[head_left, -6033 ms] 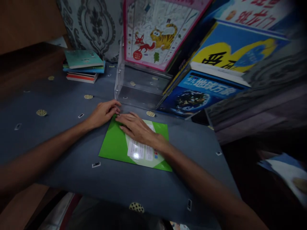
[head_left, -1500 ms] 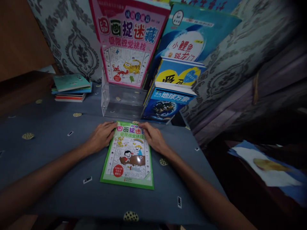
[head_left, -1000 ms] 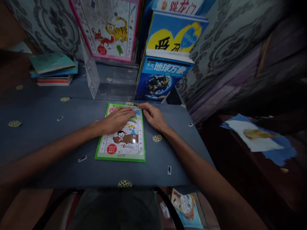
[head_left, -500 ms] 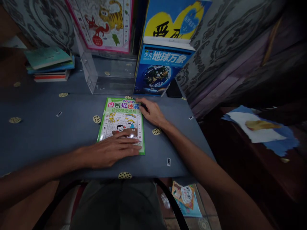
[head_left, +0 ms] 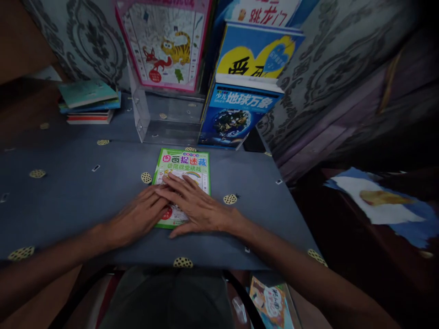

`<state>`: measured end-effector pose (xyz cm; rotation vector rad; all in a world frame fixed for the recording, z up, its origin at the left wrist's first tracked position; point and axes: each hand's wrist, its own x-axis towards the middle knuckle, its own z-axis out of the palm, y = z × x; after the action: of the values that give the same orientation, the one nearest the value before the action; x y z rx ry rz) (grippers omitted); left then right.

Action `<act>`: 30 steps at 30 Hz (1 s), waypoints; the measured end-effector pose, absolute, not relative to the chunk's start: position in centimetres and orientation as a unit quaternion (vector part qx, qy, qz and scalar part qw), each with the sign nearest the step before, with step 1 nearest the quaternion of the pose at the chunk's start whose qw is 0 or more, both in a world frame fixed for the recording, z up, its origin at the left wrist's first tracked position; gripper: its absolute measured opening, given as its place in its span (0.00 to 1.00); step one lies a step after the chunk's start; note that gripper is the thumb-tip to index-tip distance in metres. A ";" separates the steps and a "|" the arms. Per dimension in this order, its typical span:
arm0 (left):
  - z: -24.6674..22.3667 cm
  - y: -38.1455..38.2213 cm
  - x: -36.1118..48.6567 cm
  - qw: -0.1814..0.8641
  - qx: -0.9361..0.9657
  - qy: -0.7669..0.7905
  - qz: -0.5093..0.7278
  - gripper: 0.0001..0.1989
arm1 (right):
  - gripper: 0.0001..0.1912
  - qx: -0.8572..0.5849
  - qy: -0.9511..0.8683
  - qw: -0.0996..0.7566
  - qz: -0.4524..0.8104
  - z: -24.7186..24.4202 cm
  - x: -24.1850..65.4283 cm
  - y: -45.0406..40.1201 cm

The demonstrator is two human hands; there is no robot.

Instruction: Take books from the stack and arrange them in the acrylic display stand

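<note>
A green-bordered picture book [head_left: 185, 160] lies flat on the grey patterned tablecloth, its title at the far end. My right hand [head_left: 195, 203] rests palm down across the middle of its cover, fingers stretched out and thumb apart. At the book's left edge lies my left hand [head_left: 139, 214], flat with its fingers extended; its fingertips meet those of my right hand, which partly cover them. Much of the cover picture is hidden under the hands.
Behind the book stands a clear acrylic rack [head_left: 171, 130] with a pink-bordered book [head_left: 164, 50] and a blue globe book [head_left: 236, 116]. Stacked books [head_left: 89, 100] sit back left; a dark flat object [head_left: 254, 140] lies right of the rack.
My right hand has moved from the book's upper right corner onto the cover's middle. My left hand has slid left to the book's edge. The camera view has shifted.
</note>
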<state>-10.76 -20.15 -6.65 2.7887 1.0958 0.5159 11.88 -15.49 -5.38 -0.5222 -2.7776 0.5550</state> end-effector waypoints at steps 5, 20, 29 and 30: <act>-6.5 -20.0 -10.6 0.045 0.912 0.369 0.173 0.16 | 0.49 -0.256 -0.945 0.128 0.161 -6.1 14.7 -12.5; -7.2 -15.8 -10.4 0.094 0.794 0.563 0.211 0.23 | 0.26 -0.499 -0.822 0.238 0.140 -6.4 15.7 -10.8; -5.3 -12.8 -11.4 0.475 0.494 0.530 0.499 0.24 | 0.32 -0.463 -0.808 0.309 0.192 -8.2 15.5 -10.7; -5.3 -12.6 -11.3 0.511 0.439 0.529 0.516 0.25 | 0.32 -0.459 -0.806 0.313 0.205 -8.3 15.5 -10.8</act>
<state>-11.29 -12.63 -5.32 1.0560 1.2730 1.2414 15.49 -10.77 -8.25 -1.2102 -2.1247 0.5393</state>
